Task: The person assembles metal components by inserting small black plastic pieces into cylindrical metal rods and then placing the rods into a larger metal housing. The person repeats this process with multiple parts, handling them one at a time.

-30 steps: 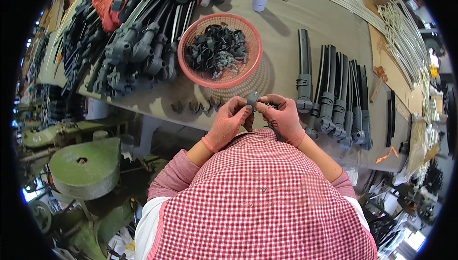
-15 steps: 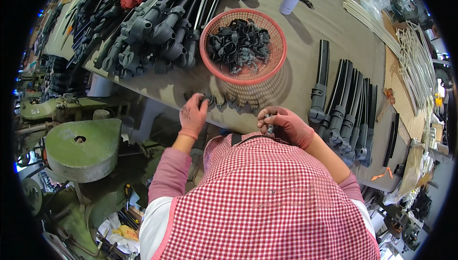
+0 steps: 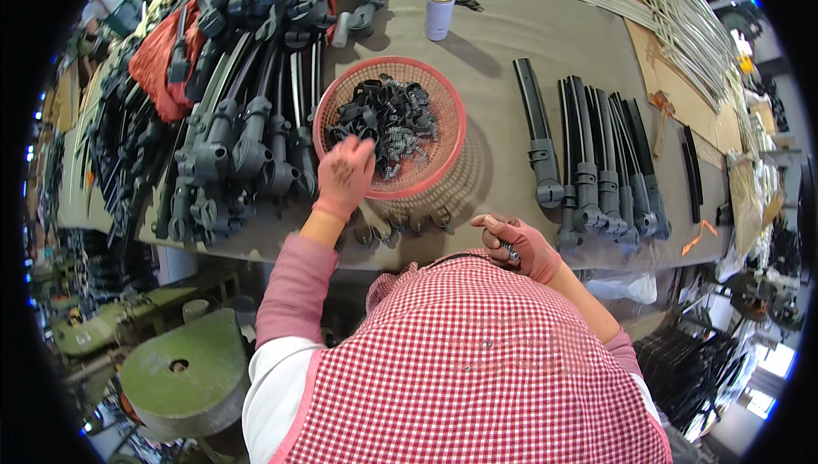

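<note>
A person in a red-and-white checked apron stands at a wide brown table, seen from above. The left hand reaches over the near left rim of a round pink plastic basket. Its fingers point down at the black plastic clips inside; whether they have hold of one cannot be told. Small metal springs lie in the basket too, to the right of the hand. The right hand is near the apron, at the table's near edge. Its lower fingers are curled in around a metal spring, while the forefinger points left. Between the hands, a short row of dark clips lies just on the near side of the basket. To the left is a large heap of black tubes with grey joints, with a red cloth over part of it. A smaller group of similar tubes lies to the right. On the far side stands a white spray can, with red-handled pliers just behind it.
</note>
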The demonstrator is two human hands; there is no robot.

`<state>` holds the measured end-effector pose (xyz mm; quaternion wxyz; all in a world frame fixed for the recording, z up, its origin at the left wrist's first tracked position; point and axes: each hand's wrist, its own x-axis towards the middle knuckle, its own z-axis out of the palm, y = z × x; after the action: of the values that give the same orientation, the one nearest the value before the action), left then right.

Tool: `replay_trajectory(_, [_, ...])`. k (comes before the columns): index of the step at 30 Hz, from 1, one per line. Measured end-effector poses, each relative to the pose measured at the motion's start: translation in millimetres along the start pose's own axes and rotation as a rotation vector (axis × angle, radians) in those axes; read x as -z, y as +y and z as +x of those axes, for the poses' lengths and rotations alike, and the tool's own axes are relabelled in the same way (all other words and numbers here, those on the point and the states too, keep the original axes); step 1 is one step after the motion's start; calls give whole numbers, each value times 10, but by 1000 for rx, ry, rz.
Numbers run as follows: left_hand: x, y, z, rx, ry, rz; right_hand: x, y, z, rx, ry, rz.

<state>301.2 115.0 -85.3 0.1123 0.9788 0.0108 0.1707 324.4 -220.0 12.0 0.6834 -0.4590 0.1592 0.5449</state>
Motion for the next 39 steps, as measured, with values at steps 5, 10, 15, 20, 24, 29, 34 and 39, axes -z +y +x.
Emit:
replay_trajectory(5, [-476,-170,833,417,-302,115,-60,28,-70,32,14,17])
replay_trajectory(10, [-475,-327,973,213,-681,110,115,-47,-125,28,69,55])
replay_trajectory(15, [-342,-444,681,384,-412,-63,259,-218,34,44,44,-79])
replay_trajectory(20, [-171,-159,329,532,45,-809,89,-494,52,204,-15,-307])
replay_trajectory(24, [219,677,205,622,59,-1512,-159,-614,77,518,-6,-553])
replay_trajectory(29, [733,1655,59,548,82,-1653,-314,-587,104,804,-36,-476])
replay_trajectory(34, [889,1890,-111,589,-13,-1623,-235,-564,70,688,-154,-624])
replay_trajectory(39, [664,1963,-351,713,26,-1763,-151,-393,88,707,-90,-779])
